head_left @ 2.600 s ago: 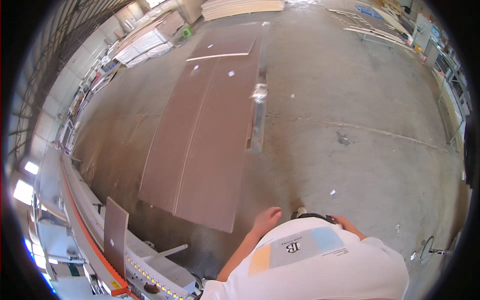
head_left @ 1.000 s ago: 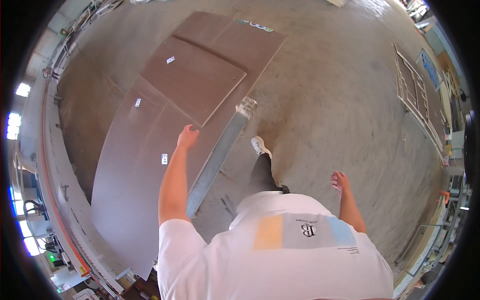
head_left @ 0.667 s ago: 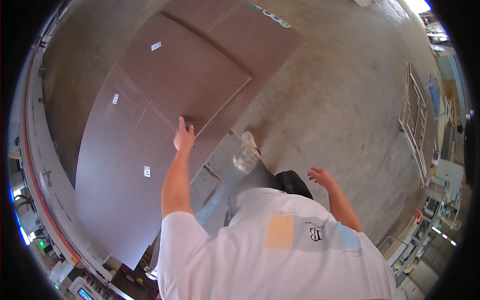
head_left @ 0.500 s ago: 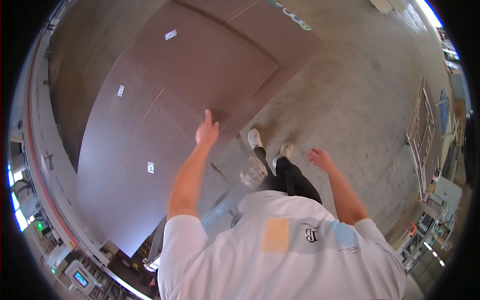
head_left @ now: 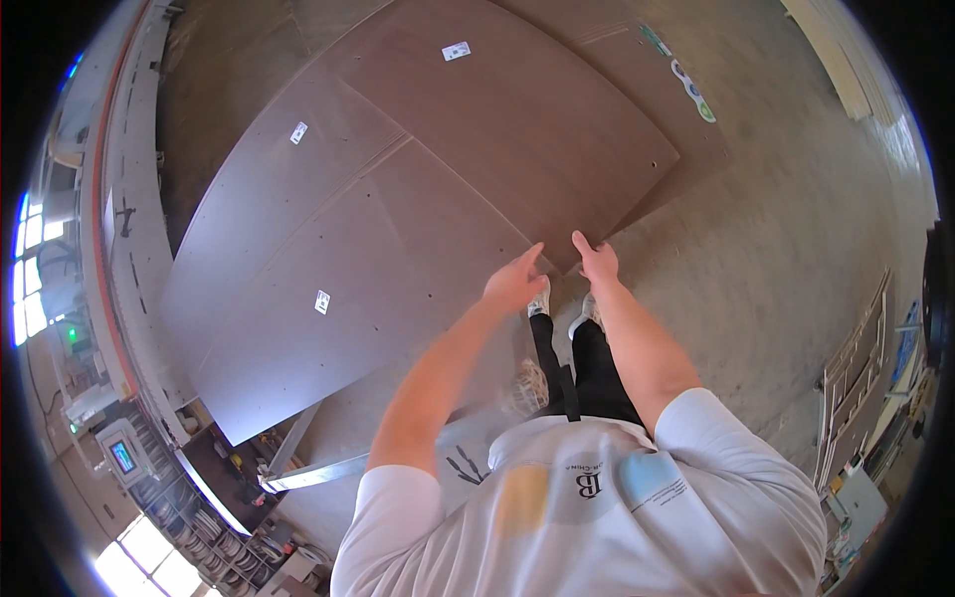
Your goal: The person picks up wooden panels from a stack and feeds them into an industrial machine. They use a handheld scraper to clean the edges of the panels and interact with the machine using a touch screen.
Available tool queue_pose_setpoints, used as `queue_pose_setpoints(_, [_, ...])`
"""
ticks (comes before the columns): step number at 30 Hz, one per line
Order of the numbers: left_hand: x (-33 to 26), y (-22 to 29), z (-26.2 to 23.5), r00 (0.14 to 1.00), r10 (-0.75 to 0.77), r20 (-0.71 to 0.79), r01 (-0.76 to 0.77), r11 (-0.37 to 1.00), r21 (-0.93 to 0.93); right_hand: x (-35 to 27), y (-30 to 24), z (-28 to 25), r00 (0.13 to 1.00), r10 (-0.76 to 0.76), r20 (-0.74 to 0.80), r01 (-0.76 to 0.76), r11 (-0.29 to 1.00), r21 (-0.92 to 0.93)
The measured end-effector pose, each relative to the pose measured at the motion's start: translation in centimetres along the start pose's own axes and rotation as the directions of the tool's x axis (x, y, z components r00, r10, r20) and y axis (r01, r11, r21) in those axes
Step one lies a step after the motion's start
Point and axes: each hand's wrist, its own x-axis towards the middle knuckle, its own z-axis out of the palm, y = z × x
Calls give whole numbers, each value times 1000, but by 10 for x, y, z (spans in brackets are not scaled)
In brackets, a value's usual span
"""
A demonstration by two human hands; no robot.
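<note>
Large brown boards with small white labels lie spread out ahead of me. The nearest corner of one rectangular brown panel [head_left: 517,129] sits between my two hands. My left hand [head_left: 515,283] is closed on the edge to the left of that corner, forefinger along the top. On the other side of the corner, my right hand [head_left: 598,263] grips the edge with its thumb on top; the fingers under the panel are partly hidden. The adjoining brown board [head_left: 338,249] stretches away to the left, beside the panel.
A long machine rail [head_left: 134,229] runs along the left, with a small control screen [head_left: 121,457] at lower left. A metal bar [head_left: 318,472] lies below the boards. Stacked boards stand at far right [head_left: 856,368]; pale boards [head_left: 831,55] lie at upper right.
Both hands have come together at the panel's near corner and taken hold of its edges. The panel now appears raised and shifted against the boards around it. My view has turned.
</note>
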Motion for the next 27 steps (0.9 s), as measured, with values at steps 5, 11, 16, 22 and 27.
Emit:
queue_pose_setpoints(5, [-17,-58,-38,959,-150,-239,128,986,-104,-5,1,-25,978,137,157,-167,966,198])
queue_pose_setpoints(11, [-2,-55,-56,950,-290,-115,186,824,-536,-44,29,-127,995,77,68,-88,980,179])
queue_pose_setpoints(16, [30,-44,-54,997,-57,-58,-63,-85,-994,-186,-47,-218,982,-190,-10,186,947,262])
queue_pose_setpoints(22, [-15,52,-103,990,137,-35,21,-384,-923,-304,-120,-227,849,-517,-107,508,744,434])
queue_pose_setpoints(27, [-122,80,-121,991,21,-129,-118,-278,-953,-383,-121,-246,867,-427,-255,497,714,493])
